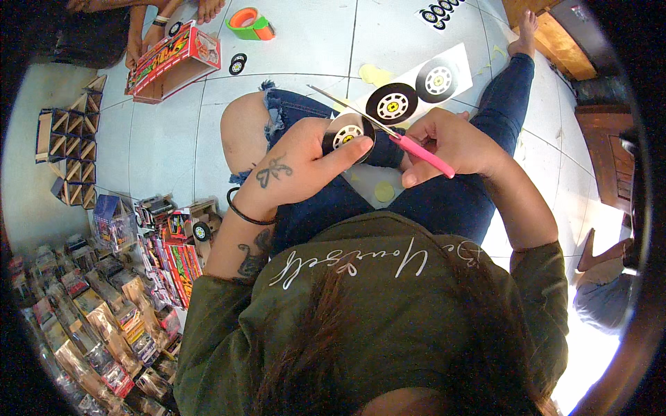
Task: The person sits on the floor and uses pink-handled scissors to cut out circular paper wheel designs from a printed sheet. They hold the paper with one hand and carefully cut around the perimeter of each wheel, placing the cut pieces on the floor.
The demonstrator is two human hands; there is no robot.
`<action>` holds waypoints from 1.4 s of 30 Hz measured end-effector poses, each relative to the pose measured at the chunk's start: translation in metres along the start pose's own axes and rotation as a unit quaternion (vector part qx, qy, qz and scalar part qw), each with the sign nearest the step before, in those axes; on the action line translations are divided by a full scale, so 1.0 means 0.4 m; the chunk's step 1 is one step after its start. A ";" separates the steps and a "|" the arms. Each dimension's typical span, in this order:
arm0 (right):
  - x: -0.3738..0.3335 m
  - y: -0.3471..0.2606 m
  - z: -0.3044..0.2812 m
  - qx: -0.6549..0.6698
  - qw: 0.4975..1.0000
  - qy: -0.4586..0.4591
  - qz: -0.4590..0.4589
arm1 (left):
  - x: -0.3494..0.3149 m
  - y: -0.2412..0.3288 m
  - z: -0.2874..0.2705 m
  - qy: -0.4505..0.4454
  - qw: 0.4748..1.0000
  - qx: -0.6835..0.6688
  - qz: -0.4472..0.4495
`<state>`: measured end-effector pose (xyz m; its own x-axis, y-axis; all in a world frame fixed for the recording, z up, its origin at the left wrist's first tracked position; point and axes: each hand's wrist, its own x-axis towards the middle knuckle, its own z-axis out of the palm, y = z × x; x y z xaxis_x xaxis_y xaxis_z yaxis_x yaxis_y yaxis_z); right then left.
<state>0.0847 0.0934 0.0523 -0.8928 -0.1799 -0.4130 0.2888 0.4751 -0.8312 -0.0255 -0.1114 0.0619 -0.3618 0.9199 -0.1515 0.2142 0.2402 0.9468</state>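
My left hand (298, 156) pinches a round wheel cutout (343, 132), black with a white and yellow hub, its thumb lying across the front. In my right hand (454, 142) is a pair of scissors (431, 158) with pink handles. Their long metal blades point up and left, passing along the upper right edge of the cutout. Just beyond the blades lies a white sheet (454, 59) printed with wheels; two of them show. Some of my right fingers are hidden behind the handles and palm.
Yellowish paper scraps (383, 191) lie around my legs. Beyond my knee are small wheel cutouts (238, 64), a green and orange tape roll (251, 25) and a red cardboard truck body (173, 64) beside another person's hands. Packed toy vehicles (104, 312) crowd the lower left.
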 end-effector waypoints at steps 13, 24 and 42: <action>0.025 0.035 0.081 0.132 0.983 0.123 -0.019 | 0.030 -0.039 0.093 0.258 0.919 -0.297 0.027; 0.016 0.022 0.090 0.137 0.987 0.086 -0.011 | 0.014 -0.033 0.072 0.282 0.953 0.035 0.104; 0.009 0.007 0.062 0.077 0.995 0.057 -0.016 | -0.005 -0.020 0.055 0.226 0.973 -0.010 0.053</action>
<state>0.0906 0.0727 0.0393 -0.9333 -0.0891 -0.3479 0.3016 0.3312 -0.8941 -0.0064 -0.1085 0.0482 -0.7015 0.7079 0.0823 0.2554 0.1418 0.9564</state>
